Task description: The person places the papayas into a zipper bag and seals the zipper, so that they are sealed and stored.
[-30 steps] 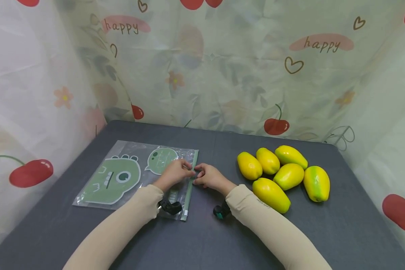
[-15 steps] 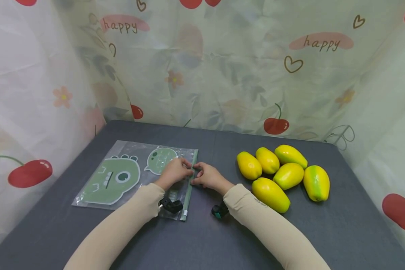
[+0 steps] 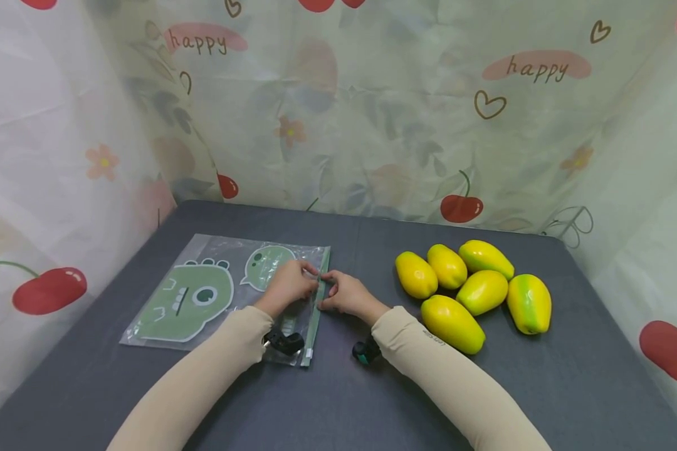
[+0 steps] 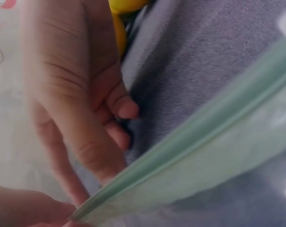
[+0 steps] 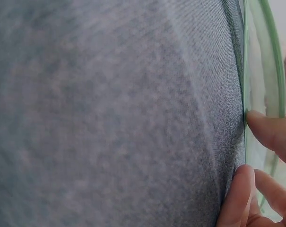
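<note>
- Item: clear, flat plastic zip bag (image 3: pixel 239 297) printed with a green one-eyed cartoon figure (image 3: pixel 183 299); lies on the left half of the worktop, mouth edge facing right.
- Closure: pale green plastic strip (image 3: pixel 314 326) along the mouth, with a small white slider (image 3: pixel 309 354) at its near end. Whether the two lips are parted cannot be established.
- Handling, as judged: very light, limp film, slippery and apt to crease; the strip appears stiffer and offers the better grip. Film likely to tear or stretch only under a hard pull.
- Recommended hold: fingertips on the strip, one lip to each hand; film further left would probably bunch.
- Left hand (image 3: pixel 289 285): thumb and fingers pinch the bag's edge at the strip, midway along.
- Right hand (image 3: pixel 351 294): fingers bent, tips touching the strip from the right; whether they grip a lip cannot be told.
- Right, beyond the hands: six glossy yellow oval fruits (image 3: pixel 482 292), grouped closely, one streaked green.
- Support: dark grey, cloth-covered worktop (image 3: pixel 338 407).
- Surround: cream curtain (image 3: pixel 367 156) with cherry prints, behind and at both sides.
</note>
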A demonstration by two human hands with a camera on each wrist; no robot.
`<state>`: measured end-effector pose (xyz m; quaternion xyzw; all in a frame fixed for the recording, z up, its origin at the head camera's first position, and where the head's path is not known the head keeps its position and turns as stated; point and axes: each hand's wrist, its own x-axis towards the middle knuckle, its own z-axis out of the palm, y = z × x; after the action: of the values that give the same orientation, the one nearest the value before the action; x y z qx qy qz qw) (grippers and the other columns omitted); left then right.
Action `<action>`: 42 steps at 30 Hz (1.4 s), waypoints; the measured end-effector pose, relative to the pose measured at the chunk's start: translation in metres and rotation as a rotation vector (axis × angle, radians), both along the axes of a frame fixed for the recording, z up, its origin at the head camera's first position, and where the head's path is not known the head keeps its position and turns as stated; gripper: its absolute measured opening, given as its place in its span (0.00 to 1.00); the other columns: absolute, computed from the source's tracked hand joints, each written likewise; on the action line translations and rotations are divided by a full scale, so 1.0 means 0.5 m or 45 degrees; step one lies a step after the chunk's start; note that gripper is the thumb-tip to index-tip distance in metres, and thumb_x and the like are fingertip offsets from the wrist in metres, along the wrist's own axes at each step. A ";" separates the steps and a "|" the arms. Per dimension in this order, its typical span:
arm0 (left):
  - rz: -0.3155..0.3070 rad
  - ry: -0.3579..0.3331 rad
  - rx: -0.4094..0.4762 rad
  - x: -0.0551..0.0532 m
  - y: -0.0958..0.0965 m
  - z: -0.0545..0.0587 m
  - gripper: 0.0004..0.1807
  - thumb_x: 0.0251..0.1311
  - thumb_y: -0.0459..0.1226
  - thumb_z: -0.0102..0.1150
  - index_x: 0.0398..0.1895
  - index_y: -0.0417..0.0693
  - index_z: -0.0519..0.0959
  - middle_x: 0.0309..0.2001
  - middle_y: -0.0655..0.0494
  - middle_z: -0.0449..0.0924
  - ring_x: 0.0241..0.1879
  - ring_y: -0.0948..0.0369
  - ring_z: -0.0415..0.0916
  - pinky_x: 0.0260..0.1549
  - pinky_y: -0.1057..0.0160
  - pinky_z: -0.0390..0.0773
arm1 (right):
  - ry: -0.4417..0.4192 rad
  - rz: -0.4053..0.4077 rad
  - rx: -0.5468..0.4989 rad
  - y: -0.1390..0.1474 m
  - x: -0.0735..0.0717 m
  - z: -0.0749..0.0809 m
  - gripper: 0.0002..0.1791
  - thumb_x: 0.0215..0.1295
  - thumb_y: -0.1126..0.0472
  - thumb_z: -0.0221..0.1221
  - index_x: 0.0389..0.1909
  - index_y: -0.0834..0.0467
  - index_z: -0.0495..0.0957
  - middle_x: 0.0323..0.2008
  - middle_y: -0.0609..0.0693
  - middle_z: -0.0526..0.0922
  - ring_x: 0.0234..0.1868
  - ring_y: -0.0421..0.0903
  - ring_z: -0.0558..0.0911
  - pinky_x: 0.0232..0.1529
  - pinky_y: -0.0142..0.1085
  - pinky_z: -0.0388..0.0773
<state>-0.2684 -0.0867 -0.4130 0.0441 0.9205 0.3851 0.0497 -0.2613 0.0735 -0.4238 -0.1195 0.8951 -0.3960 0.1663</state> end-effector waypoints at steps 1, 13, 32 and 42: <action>0.001 0.007 -0.015 0.000 -0.001 0.004 0.15 0.48 0.30 0.60 0.41 0.41 0.83 0.19 0.55 0.81 0.17 0.65 0.73 0.16 0.70 0.70 | 0.002 -0.002 0.004 -0.001 0.000 0.001 0.35 0.53 0.62 0.70 0.63 0.56 0.71 0.28 0.46 0.73 0.19 0.40 0.71 0.21 0.28 0.70; 0.012 0.049 -0.052 0.013 -0.021 0.054 0.15 0.50 0.30 0.60 0.43 0.43 0.86 0.25 0.53 0.84 0.20 0.63 0.76 0.17 0.68 0.70 | -0.003 -0.013 0.008 -0.002 0.003 0.003 0.36 0.52 0.62 0.71 0.64 0.55 0.70 0.28 0.46 0.74 0.20 0.40 0.72 0.22 0.29 0.71; 0.113 0.153 -0.010 0.032 -0.056 0.127 0.12 0.59 0.34 0.58 0.44 0.46 0.86 0.33 0.48 0.86 0.15 0.62 0.67 0.14 0.66 0.65 | -0.036 -0.030 -0.024 -0.001 0.002 0.004 0.36 0.53 0.62 0.71 0.65 0.53 0.70 0.28 0.47 0.73 0.20 0.41 0.71 0.22 0.30 0.70; 0.149 0.224 0.040 0.039 -0.073 0.173 0.11 0.61 0.35 0.56 0.42 0.46 0.86 0.34 0.49 0.86 0.26 0.59 0.76 0.20 0.64 0.70 | -0.026 -0.047 -0.057 -0.005 0.003 0.004 0.37 0.52 0.63 0.71 0.65 0.53 0.69 0.29 0.48 0.73 0.20 0.41 0.70 0.21 0.29 0.69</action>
<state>-0.2491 -0.1234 -0.3266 0.0246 0.9161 0.3965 -0.0545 -0.2597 0.0709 -0.4217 -0.1026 0.8864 -0.4201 0.1654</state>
